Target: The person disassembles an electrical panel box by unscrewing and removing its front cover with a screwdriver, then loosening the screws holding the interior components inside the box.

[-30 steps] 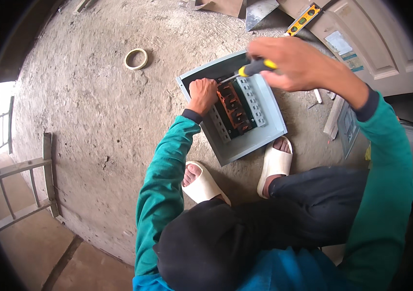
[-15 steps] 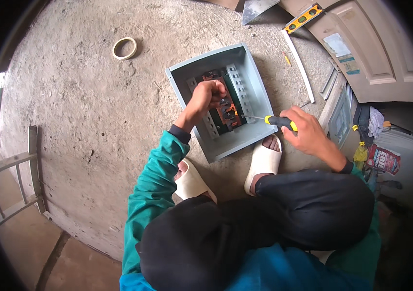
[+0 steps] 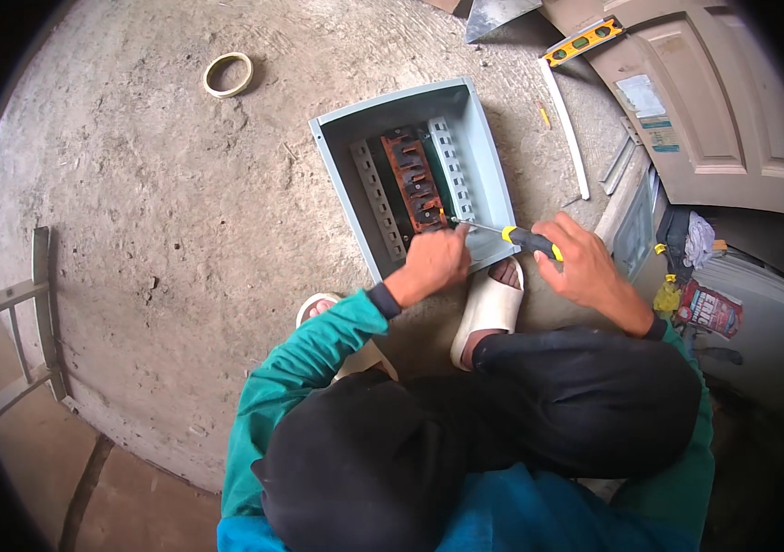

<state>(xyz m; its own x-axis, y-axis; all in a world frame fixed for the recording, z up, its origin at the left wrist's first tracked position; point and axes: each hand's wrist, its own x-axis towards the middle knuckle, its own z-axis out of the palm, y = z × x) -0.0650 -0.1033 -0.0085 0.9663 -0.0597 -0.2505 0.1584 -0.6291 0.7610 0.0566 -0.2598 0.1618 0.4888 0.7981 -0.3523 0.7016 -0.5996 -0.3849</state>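
A grey metal electrical panel box [image 3: 487,152] lies open-side up on the ground in front of my feet. Inside it run a copper-coloured and black busbar assembly [image 3: 408,170] and two slotted pale metal rails, one on each side. My right hand [image 3: 587,271] grips a screwdriver [image 3: 532,242] by its black and yellow handle. Its shaft crosses the box's near right wall, the tip pointing inside by the lower end of the right rail. My left hand [image 3: 433,265] is curled over the near edge, fingertips close to that tip; anything pinched there is hidden.
A roll of tape [image 3: 228,74] lies on the rough concrete at the upper left. To the right are a white strip [image 3: 565,129], a yellow spirit level [image 3: 583,42] and a panelled door [image 3: 700,101]. A metal frame [image 3: 42,313] stands at the left. My sandals [image 3: 491,308] flank the near side.
My left hand has moved from over the busbars toward me, to the near edge of the box, uncovering the busbars. My right hand still holds the screwdriver in nearly the same place.
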